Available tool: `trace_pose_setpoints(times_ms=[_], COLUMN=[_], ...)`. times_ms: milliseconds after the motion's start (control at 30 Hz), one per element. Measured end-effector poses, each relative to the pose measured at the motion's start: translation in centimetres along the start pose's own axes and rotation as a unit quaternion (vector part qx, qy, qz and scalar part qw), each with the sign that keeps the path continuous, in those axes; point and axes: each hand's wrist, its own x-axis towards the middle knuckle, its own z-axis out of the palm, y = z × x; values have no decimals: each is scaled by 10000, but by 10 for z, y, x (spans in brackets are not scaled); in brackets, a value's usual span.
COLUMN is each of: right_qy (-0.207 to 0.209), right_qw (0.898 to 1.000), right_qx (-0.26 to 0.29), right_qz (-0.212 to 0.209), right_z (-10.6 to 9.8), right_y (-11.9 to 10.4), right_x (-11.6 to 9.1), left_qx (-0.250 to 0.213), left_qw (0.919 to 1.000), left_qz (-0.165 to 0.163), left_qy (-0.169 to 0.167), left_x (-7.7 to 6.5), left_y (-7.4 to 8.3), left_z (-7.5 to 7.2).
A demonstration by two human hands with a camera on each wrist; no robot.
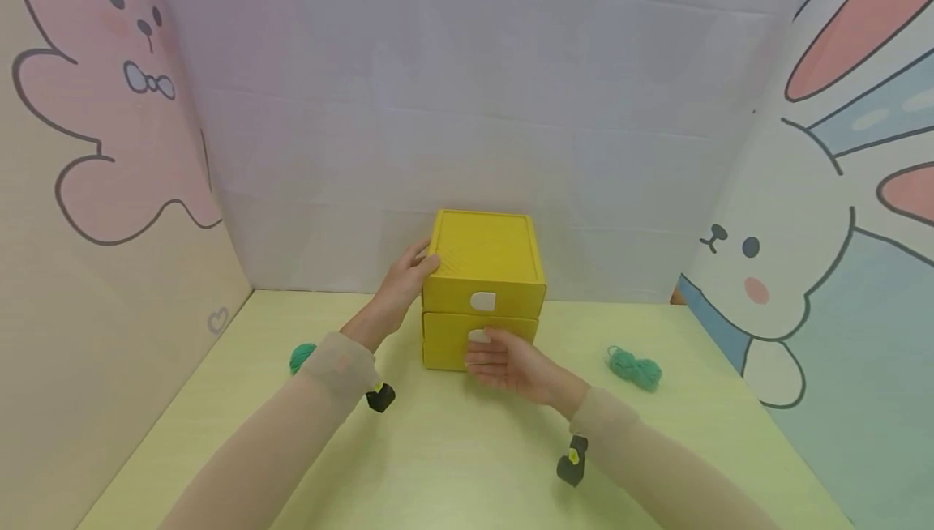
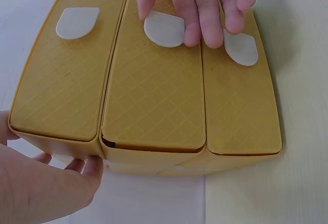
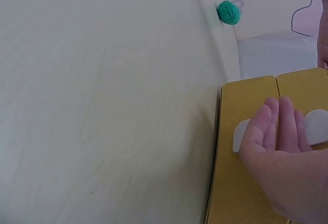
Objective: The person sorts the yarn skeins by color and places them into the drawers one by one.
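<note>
A yellow drawer box (image 1: pixel 485 246) stands against the back wall, its three fronts with white tab handles side by side in the left wrist view. My left hand (image 1: pixel 397 291) grips its upper left edge, thumb over the top and fingers along the side. In front of the lower drawers is my right hand (image 1: pixel 514 364), palm turned up and fingers nearly straight. Its thumb tip meets one edge of the middle drawer's handle (image 2: pixel 164 29), and a fingertip overlaps the other edge. The bottom handle (image 2: pixel 241 47) sits partly behind the other fingers. All drawers look closed.
A ball of green yarn (image 1: pixel 302 356) lies left of the box, partly behind my left sleeve. To the right, a green yarn skein (image 1: pixel 635 368) rests on the pale table (image 1: pixel 467 465). Walls with cartoon animals border both sides.
</note>
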Motion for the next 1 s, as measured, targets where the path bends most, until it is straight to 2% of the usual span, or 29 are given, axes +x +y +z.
trace_pose_setpoints(times_ms=[567, 1000], right_qy=[123, -343], right_qw=[9998, 9991], right_qx=[-38, -234], right_qz=[135, 123], right_z=[-5, -9], right_y=[-4, 0], right_x=[3, -2], left_qx=[3, -1], left_qw=[10000, 9999], left_qz=[-28, -76], left_qy=[72, 90], left_x=[-2, 1], left_y=[2, 0], left_z=[3, -1])
